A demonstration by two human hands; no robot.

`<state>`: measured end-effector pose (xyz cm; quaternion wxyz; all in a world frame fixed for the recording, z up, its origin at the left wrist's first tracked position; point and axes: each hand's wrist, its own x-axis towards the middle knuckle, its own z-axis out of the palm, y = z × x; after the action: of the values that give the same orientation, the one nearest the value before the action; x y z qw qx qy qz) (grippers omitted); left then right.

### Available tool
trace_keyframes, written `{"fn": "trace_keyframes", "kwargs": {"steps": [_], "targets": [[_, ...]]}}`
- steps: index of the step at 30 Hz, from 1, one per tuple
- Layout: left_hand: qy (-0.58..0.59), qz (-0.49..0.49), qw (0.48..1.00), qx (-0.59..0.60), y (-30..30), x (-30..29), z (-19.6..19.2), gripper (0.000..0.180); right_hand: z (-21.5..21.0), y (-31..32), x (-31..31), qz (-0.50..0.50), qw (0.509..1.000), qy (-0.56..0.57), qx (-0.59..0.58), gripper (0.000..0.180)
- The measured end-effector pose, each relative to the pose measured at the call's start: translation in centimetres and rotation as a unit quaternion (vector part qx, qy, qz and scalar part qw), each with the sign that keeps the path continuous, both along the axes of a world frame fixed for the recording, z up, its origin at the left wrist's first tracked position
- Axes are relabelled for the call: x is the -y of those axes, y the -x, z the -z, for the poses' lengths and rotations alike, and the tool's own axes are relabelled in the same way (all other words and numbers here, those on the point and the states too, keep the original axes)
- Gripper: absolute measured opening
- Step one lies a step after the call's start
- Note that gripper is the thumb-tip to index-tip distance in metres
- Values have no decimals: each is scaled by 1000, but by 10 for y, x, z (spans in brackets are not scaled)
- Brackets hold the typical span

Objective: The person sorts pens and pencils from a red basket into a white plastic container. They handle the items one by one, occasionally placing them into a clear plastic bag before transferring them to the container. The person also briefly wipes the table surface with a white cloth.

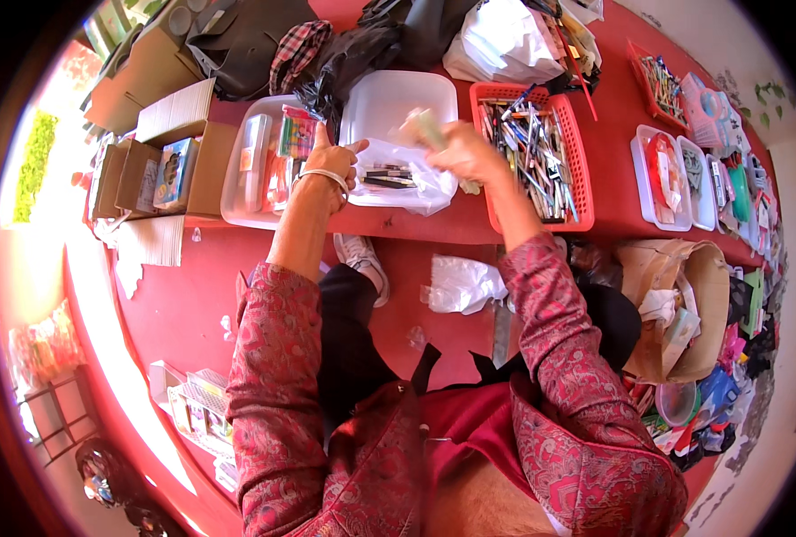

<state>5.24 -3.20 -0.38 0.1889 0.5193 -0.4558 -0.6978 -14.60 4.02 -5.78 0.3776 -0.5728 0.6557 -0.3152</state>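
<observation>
My left hand (330, 170), with a bracelet at the wrist, hovers between two clear plastic boxes. Two of its fingers stretch apart and nothing shows in it. Just beyond it lies a pack of coloured pens (298, 134) in the left plastic box (233, 192). My right hand (471, 157) is closed on a pale, greenish-white object (425, 131), too smeared by motion to name. Under it, the middle plastic box (396, 94) holds a white plastic bag (429, 183) with several dark pens (389, 175). A red basket (579, 170) full of pens stands to the right.
An open cardboard box (210, 166) stands at the left, with black bags (246, 45) behind. Smaller boxes (646, 183) sit at the right. A crumpled plastic bag (463, 285) lies near my shoe (362, 264). A large carton (635, 268) of odds and ends stands right of my knee.
</observation>
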Motion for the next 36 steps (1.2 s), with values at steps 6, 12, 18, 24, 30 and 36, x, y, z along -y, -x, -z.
{"fn": "trace_keyframes", "kwargs": {"steps": [6,12,18,24,30,36], "targets": [[-39,-22,998,-45,1,0,5,83,-56,-12,-2,143,815,282,486,17],[-157,-109,974,-125,-5,15,20,87,7,-71,40,173,735,217,618,15],[-149,-95,980,-90,-8,15,22,41,64,-81,32,235,807,166,516,9],[-144,-109,979,-97,-8,13,21,29,58,-65,25,67,978,183,-68,12],[-122,-90,981,-121,-8,9,14,76,61,-56,21,-22,899,119,-421,17],[-60,-59,994,-76,-2,8,15,85,50,-63,27,-12,873,2,-487,31]]}}
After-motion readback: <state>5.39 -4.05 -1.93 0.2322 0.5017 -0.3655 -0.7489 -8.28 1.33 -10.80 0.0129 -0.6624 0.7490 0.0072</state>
